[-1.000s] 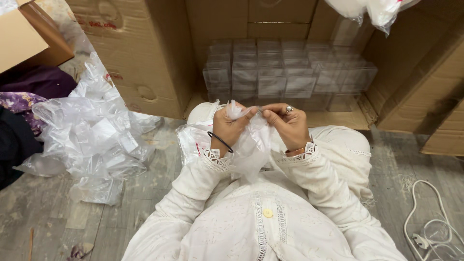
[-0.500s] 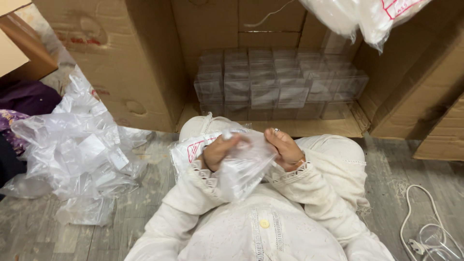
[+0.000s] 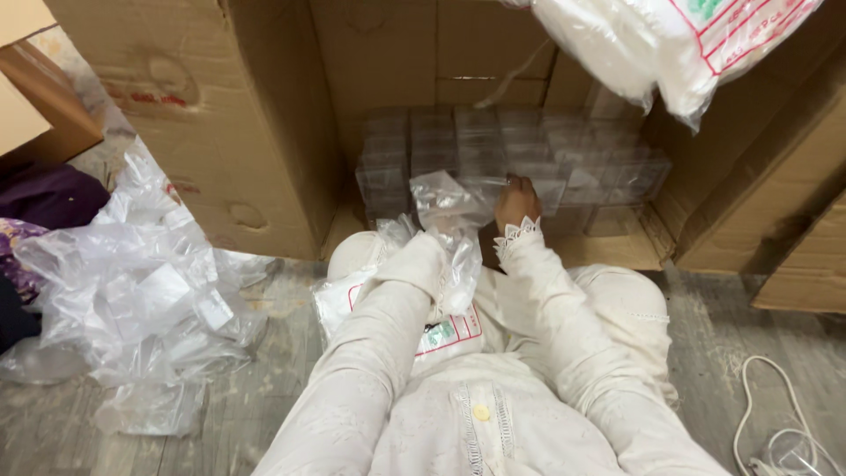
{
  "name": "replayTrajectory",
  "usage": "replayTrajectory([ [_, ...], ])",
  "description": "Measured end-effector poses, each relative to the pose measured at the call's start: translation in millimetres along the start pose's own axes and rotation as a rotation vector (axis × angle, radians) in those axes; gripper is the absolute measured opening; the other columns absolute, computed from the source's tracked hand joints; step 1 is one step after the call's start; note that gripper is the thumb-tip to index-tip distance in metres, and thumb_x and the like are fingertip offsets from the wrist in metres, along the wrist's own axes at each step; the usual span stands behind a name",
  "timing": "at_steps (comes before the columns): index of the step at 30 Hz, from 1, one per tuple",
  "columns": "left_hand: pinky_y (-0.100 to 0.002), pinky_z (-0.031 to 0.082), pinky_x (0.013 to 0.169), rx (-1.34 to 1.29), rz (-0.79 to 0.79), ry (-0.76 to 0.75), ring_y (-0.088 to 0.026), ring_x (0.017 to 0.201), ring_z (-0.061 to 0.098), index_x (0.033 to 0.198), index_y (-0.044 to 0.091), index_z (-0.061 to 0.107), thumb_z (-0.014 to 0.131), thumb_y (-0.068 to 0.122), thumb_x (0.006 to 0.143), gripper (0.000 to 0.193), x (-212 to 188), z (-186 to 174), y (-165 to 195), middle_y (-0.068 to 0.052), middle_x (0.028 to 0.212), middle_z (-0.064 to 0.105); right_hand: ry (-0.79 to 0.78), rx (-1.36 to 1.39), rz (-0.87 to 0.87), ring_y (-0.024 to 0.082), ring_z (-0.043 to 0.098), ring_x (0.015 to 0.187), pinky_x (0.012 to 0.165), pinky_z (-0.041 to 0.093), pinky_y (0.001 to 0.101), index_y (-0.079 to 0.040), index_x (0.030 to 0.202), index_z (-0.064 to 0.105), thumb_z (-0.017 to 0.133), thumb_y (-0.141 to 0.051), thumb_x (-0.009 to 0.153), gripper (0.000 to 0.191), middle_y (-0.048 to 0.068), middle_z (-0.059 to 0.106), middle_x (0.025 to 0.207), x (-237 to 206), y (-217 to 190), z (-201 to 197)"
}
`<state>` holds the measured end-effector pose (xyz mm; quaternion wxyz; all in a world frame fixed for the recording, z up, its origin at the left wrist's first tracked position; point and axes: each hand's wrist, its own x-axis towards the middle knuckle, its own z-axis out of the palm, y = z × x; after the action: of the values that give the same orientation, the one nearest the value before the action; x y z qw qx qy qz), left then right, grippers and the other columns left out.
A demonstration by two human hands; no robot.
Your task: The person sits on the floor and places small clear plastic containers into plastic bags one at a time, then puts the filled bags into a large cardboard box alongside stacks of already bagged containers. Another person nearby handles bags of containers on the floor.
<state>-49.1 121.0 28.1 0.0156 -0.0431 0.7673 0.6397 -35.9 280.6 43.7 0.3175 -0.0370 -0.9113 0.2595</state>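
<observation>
1. As I looked down through the head camera, the right hand [image 3: 516, 201] was stretched forward, its fingers resting against the stack of clear plastic boxes [image 3: 511, 159] that sat inside an open cardboard carton [image 3: 264, 132]. I could not tell whether those fingers had closed on one box or only touched the stack.
2. The left hand [image 3: 438, 231] was almost wholly hidden behind a crumpled clear plastic bag [image 3: 451, 204]. The bag stood up from the end of the left sleeve [image 3: 388, 308], so the hand seemed to be gripping it, though I could not see the fingers themselves.
3. The bag hung just left of the right wrist, in front of the lower left part of the box stack, and a loose tail of it trailed down over the lap.
4. On the lap, under the left forearm, lay a flat clear packet with a red border and a green mark [image 3: 445, 333].
5. To the left, on the grey floor [image 3: 264, 388], sat a heap of empty clear bags [image 3: 132, 308], well apart from both hands.
6. Overhead at the upper right hung a white filled bag with red lines [image 3: 670, 44], and a white cable [image 3: 775, 423] curled on the floor at the lower right.
</observation>
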Motion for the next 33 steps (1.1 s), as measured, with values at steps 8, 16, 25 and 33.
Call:
replayTrajectory([
  [8,-0.023,0.038,0.048,-0.192,-0.007,-0.046,-0.006,0.057,0.049,0.104,-0.002,0.065,0.062,0.023,0.106,0.024,-8,-42,-22,-0.003,0.080,0.060,-0.097,1.156,0.642,0.009,0.039,0.055,0.047,0.032,0.0285,-0.007,0.093,0.058,0.062,-0.023,0.105,0.020,-0.004,0.049,0.065,-19,-19,-28],
  [16,-0.026,0.039,0.051,-0.286,-0.225,-0.075,-0.009,0.059,0.051,0.099,-0.005,0.065,0.066,0.026,0.104,0.031,-96,-219,-124,-0.002,0.077,0.058,-0.630,1.180,0.506,0.003,0.047,0.074,0.066,0.042,0.0224,-0.009,0.100,0.061,0.055,-0.026,0.107,0.019,-0.008,0.055,0.082,-152,-112,4],
  [25,-0.030,0.037,0.055,-0.282,0.157,-0.595,-0.014,0.065,0.049,0.102,-0.004,0.061,0.062,0.034,0.110,0.039,-190,-242,-13,-0.005,0.079,0.054,-0.982,1.465,0.419,0.007,0.057,0.082,0.074,0.050,0.0246,-0.007,0.108,0.065,0.056,-0.023,0.107,0.018,-0.004,0.065,0.092,-108,-136,3],
  [33,-0.035,0.047,0.069,-0.361,0.676,-0.235,-0.023,0.083,0.056,0.121,0.004,0.055,0.050,0.040,0.116,0.036,-189,-254,-13,-0.013,0.098,0.058,-0.993,0.639,0.213,0.011,0.057,0.069,0.061,0.046,0.0292,0.000,0.097,0.069,0.064,-0.024,0.102,0.025,0.004,0.064,0.076,-125,-152,2],
])
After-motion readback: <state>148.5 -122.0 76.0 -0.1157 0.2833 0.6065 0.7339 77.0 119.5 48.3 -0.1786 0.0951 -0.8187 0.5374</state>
